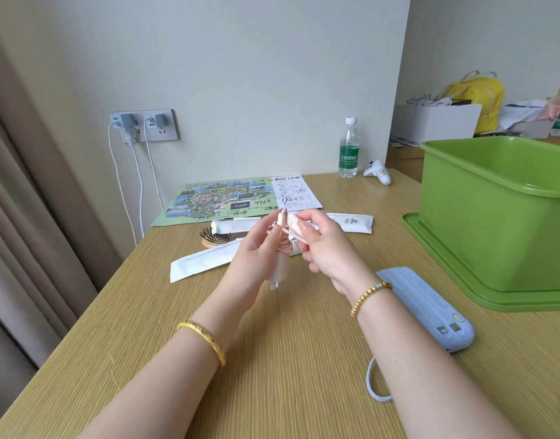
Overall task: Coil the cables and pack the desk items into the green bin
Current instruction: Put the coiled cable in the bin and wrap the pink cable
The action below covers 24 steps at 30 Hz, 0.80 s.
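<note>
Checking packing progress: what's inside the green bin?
From this angle the green bin shows only bare inner wall near the rim; its floor is hidden by the front wall, so contents can't be confirmed.

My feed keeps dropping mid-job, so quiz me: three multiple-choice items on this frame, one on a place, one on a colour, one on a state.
1. Where does the power bank lie?
A. inside the bin
B. on the desk, by the right forearm
C. on the map

2. What colour is the cable being coiled?
A. pink
B. black
C. green

3. What does the left hand hold?
A. nothing
B. the hairbrush
C. the pink charger plug

Key: B, it lies flat on the desk before the green bin; A, the braided cord is pink; C, its fingers wrap the plug.
</note>
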Available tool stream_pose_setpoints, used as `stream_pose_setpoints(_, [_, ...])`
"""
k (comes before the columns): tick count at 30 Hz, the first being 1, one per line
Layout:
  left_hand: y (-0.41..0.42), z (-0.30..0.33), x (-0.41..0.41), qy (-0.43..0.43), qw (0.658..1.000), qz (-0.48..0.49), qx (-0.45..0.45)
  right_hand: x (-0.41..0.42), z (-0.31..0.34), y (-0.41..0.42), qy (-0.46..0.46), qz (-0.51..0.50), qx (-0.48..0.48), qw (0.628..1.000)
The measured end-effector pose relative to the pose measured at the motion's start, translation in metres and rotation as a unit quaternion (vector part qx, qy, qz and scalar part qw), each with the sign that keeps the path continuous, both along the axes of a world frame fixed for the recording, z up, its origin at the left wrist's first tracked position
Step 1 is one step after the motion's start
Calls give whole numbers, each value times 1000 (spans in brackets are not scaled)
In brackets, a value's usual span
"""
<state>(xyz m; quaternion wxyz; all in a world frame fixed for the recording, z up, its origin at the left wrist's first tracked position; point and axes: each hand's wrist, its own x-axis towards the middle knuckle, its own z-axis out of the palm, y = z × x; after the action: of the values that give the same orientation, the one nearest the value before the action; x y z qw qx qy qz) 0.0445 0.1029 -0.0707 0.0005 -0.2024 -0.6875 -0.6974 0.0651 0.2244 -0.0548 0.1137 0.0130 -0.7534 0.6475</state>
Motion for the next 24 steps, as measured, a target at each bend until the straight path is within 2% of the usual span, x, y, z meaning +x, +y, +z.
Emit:
stream_pose_setpoints(5, [-7,1,-2,-17,999,-44,4,0,1,6,-9,17,13,1000])
stream_pose_setpoints(10, [-8,2,-5,-42,994,-94,48,-2,0,6,-21,31,26,999])
stream_pose_setpoints(13, [-9,3,-6,-58,992,-97,59,-3,-2,2,-42,28,8,999])
stream_pose_setpoints(16, [-10,2,-8,-66,995,-75,24,-5,-5,1,-67,-1,-2,998])
stream_pose_setpoints(19, [-11,0,-11,-44,997,-45,-44,-8,-9,3,-52,-56,127,989])
stream_pose_setpoints(22, [-14,-1,-13,-4,993,-28,-112,-9,-16,3,-15,-63,278,958])
stream_pose_setpoints(24, [-15,-2,-14,12,992,-19,-126,-10,-19,0,-7,-56,308,950])
